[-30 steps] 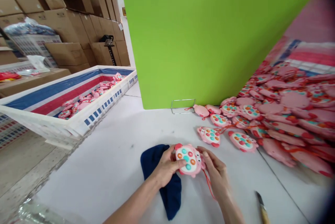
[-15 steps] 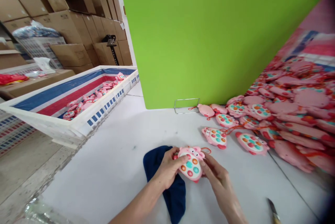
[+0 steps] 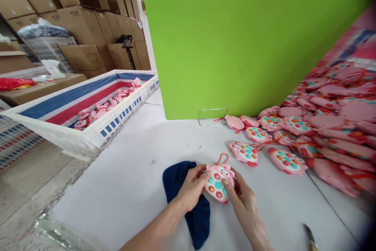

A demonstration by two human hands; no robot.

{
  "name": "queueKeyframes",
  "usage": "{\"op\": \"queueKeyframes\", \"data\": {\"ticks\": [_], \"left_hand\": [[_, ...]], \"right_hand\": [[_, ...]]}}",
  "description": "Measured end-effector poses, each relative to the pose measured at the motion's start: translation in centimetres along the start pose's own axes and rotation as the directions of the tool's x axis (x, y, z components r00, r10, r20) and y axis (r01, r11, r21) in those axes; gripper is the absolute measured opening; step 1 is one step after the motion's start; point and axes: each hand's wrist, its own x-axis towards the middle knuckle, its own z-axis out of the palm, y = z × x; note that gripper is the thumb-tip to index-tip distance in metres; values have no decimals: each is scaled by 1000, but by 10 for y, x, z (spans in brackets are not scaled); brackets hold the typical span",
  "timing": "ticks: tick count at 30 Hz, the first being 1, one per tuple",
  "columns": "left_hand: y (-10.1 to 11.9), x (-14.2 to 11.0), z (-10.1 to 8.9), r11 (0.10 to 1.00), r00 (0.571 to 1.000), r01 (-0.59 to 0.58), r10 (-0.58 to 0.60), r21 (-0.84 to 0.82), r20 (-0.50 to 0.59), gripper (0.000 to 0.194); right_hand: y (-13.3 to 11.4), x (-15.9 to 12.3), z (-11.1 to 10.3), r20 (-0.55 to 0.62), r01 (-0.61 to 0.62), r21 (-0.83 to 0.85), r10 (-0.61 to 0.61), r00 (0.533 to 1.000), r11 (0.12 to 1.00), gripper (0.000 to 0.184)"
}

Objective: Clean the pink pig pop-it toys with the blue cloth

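A pink pig-shaped toy [image 3: 218, 182] with coloured buttons is held over the white table [image 3: 123, 188] between both hands. My left hand [image 3: 190, 188] grips its left side, fingers curled round the edge. My right hand [image 3: 242, 196] holds the right side, with the thumb pressed on the button face. The toy's orange cord loops upward from its top. A dark blue cloth [image 3: 188, 200] lies on the table under my left hand.
A large heap of the same pink toys [image 3: 320, 121] fills the right side of the table. A green panel [image 3: 246, 39] stands behind. A white crate [image 3: 88, 133] with more toys sits left, cardboard boxes [image 3: 73, 16] beyond. A knife [image 3: 310, 237] lies at the lower right.
The toy has been turned in my hands so its cord now points up and away instead of down toward me. Both hands stayed in place over the cloth.
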Motion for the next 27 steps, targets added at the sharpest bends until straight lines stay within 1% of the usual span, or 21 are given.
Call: {"op": "queueKeyframes", "data": {"ticks": [2, 4, 8, 10, 12, 14, 17, 19, 20, 21, 22, 23, 24, 25, 26, 27], "left_hand": [[0, 0, 0, 999, 999, 7, -9, -47, -43, 43], [1, 0, 1, 997, 998, 20, -23, -72, -51, 45], [1, -1, 0, 1000, 1000, 25, -25, -2, 1, 50], [2, 0, -2, 1000, 1000, 23, -22, 14, -10, 51], [4, 0, -3, 1000, 1000, 23, -23, -2, -7, 50], [6, -2, -3, 1000, 999, 0, 0, 7, 41, 50], [7, -7, 0, 993, 992, -69, 58, 97, 112, 50], [5, -10, 3, 986, 990, -96, 81, 138, 112, 45], [5, -11, 3, 987, 993, -87, 75, 133, 95, 42], [7, -11, 2, 991, 995, -76, 69, 108, 68, 39], [12, -11, -2, 995, 997, -73, 71, 68, 27, 37], [22, -10, -8, 996, 996, -83, 84, 22, -27, 35], [37, -8, -18, 993, 989, -115, 112, -22, -96, 32], [57, -5, -30, 981, 969, -180, 166, -65, -183, 28], [82, -3, -45, 960, 935, -265, 232, -92, -270, 24], [110, -1, -60, 925, 875, -364, 301, -106, -380, 21]], "right_hand": [[1, 0, -1, 32, -24, 53, 22, 999, 998, 61], [2, 0, -2, 47, -41, 67, 38, 998, 997, 69], [4, 3, -5, 21, -51, 21, 51, 999, 998, 71], [4, 3, -6, 35, -66, 47, 64, 997, 997, 71], [4, 3, -7, 46, -80, 95, 76, 996, 992, 69], [4, 2, -8, 39, -85, 125, 81, 996, 988, 65], [4, 3, -11, 62, -78, 112, 72, 996, 991, 56], [6, 6, -14, 91, -62, 78, 55, 994, 995, 51], [9, 7, -16, 86, -49, 48, 45, 995, 998, 50], [13, 9, -19, 58, -30, -5, 30, 998, 1000, 51], [18, 11, -23, 10, -10, -77, 10, 1000, 997, 51], [23, 13, -27, -50, 8, -154, -16, 999, 988, 51], [28, 16, -31, -107, 19, -225, -44, 993, 974, 51], [32, 19, -36, -157, 22, -283, -69, 985, 959, 51], [36, 22, -41, -199, 20, -326, -89, 976, 945, 52], [38, 28, -45, -232, 16, -359, -106, 967, 933, 53]]}}
